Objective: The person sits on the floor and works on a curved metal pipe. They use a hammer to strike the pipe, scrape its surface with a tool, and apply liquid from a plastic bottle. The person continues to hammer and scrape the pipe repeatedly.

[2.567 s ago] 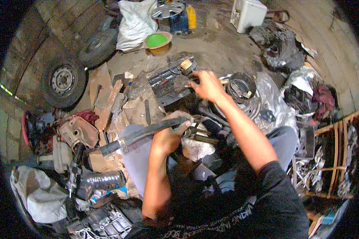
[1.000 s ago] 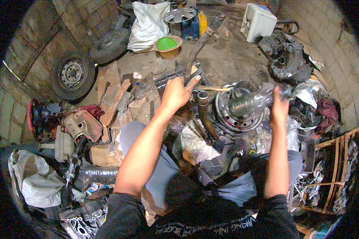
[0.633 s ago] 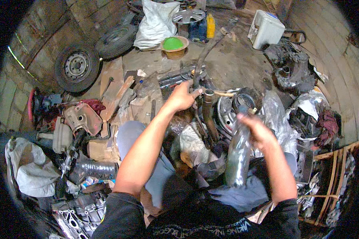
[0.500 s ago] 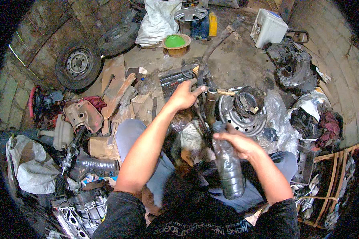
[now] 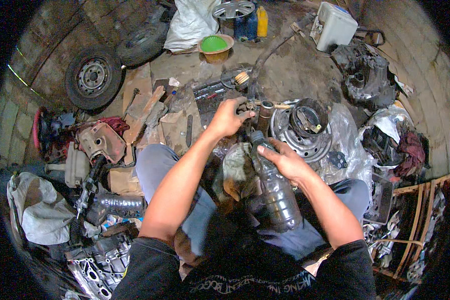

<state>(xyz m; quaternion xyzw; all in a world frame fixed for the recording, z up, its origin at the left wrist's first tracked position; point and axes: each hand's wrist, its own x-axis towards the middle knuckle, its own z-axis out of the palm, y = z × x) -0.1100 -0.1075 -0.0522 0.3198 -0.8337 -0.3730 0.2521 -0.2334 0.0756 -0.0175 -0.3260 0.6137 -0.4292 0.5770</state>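
My right hand (image 5: pixel 289 162) is wrapped round a clear plastic bottle (image 5: pixel 277 200) below its neck. The bottle leans, its neck up and to the left, its base over my lap. Dark residue shows on its walls; I cannot tell how much liquid is inside. My left hand (image 5: pixel 230 119) is closed, thumb and fingers together, beside a dark upright metal tube (image 5: pixel 265 116). What it pinches, if anything, is hidden. The bottle's mouth is just below the tube and left fingertips. A stained cloth (image 5: pixel 237 167) lies between my knees.
A steel wheel rim (image 5: pixel 292 146) carrying a round black part (image 5: pixel 309 117) is right of the tube. Two tyres, one a mounted wheel (image 5: pixel 93 76), lean at the left wall. A green bowl (image 5: pixel 214 44) sits farther off, an engine block (image 5: pixel 97 267) lower left.
My right hand has brought the bottle up and left, its neck closer to my left hand. My left fingers, stretched out earlier, are now drawn together. The whole view has shifted slightly.
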